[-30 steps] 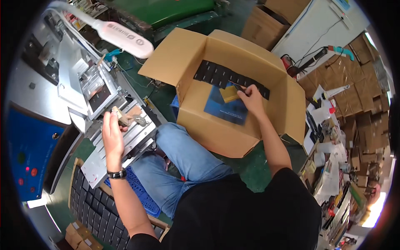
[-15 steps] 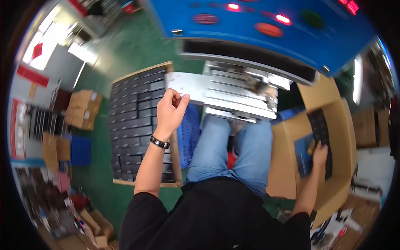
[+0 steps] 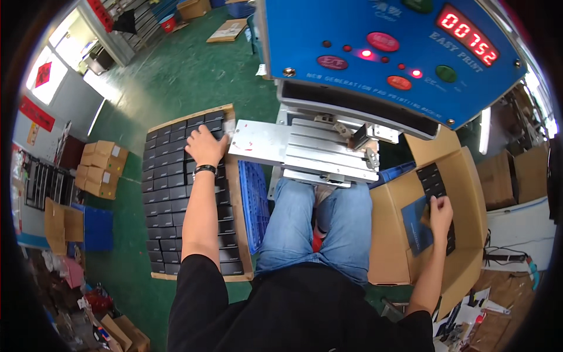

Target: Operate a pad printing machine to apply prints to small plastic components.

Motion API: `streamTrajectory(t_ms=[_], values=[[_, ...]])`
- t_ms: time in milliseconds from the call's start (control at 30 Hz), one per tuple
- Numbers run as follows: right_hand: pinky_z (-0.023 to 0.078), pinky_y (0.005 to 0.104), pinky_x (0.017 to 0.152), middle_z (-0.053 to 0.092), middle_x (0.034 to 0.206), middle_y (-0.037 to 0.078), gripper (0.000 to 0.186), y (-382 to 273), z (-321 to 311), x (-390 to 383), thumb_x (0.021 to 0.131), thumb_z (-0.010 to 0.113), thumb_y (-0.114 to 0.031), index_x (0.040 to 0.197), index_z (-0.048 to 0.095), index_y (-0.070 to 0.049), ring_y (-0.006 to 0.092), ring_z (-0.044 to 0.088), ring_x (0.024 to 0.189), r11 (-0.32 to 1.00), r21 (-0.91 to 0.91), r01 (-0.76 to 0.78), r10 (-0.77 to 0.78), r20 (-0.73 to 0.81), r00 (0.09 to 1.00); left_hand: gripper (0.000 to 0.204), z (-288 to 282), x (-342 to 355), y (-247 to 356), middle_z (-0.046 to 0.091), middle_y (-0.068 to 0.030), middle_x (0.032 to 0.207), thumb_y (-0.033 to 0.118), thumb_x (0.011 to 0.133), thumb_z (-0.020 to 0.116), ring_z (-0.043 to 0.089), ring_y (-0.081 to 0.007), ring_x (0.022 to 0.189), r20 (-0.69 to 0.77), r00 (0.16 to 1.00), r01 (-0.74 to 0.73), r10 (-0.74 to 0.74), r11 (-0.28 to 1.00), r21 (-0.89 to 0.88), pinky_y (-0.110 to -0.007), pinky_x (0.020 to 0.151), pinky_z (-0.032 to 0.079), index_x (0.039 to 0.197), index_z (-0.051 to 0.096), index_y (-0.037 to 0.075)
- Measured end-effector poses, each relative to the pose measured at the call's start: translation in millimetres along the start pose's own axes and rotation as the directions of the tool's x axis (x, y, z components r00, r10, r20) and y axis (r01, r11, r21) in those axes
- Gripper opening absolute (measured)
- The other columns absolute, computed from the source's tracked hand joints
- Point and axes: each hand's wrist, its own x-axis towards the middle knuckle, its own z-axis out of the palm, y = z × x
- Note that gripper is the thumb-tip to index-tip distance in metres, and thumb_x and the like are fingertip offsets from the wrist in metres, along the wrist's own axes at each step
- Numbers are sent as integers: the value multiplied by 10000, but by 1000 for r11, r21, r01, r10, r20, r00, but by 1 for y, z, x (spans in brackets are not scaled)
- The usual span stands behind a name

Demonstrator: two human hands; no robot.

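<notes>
My left hand (image 3: 202, 145), fingers spread, reaches onto the rows of small black boxes (image 3: 173, 193) on a cardboard tray at my left, beside the metal plate (image 3: 258, 141) of the blue-fronted machine (image 3: 358, 23). My right hand (image 3: 440, 217) is inside an open carton (image 3: 387, 229) at my right, fingers curled beside a row of black items (image 3: 431, 182) and a blue sheet (image 3: 413, 229). A small yellowish piece shows under it; what it grips is unclear. The machine's slotted metal bed (image 3: 325, 146) stands over my knees, with a small clamp fixture (image 3: 360, 135) on it.
A blue plastic crate (image 3: 253, 205) lies between the box tray and my legs. Stacked cartons (image 3: 102, 170) and a blue bin (image 3: 99, 229) stand on the green floor further left. A white cabinet (image 3: 516, 234) and cables are beyond the right carton.
The view has swung left to face the machine. My left hand has moved from the machine bed onto the black boxes and spread its fingers. My right hand stays in the carton.
</notes>
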Motion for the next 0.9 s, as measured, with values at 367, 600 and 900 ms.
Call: streamTrajectory(t_ms=[367,600,900], values=[[464,253,691,633,859,13,187,-205,39,35,928,788,-130,1072,710,-41,117,541,737,712,669,214,-371,99,923,665,-29,-12,-15,655,-236,1150,452,787,866,665,-381,962,19,997,73,-70,960,-272,-489,871,564,1163,569,-8],[538,315,823,680,1163,115,505,-272,64,63,832,875,-134,1279,682,3,199,647,994,685,724,73,-491,387,780,504,-118,-49,44,610,-164,1087,346,899,852,626,-279,883,-121,992,-122,44,607,-785,-418,816,566,1104,541,7],[547,386,972,688,1221,137,536,-258,40,31,754,912,-123,1236,698,-29,294,667,1076,401,594,697,-662,-338,669,421,-141,-115,225,603,-79,830,367,959,824,599,-188,673,53,798,-54,601,159,-986,-298,640,512,950,576,27]])
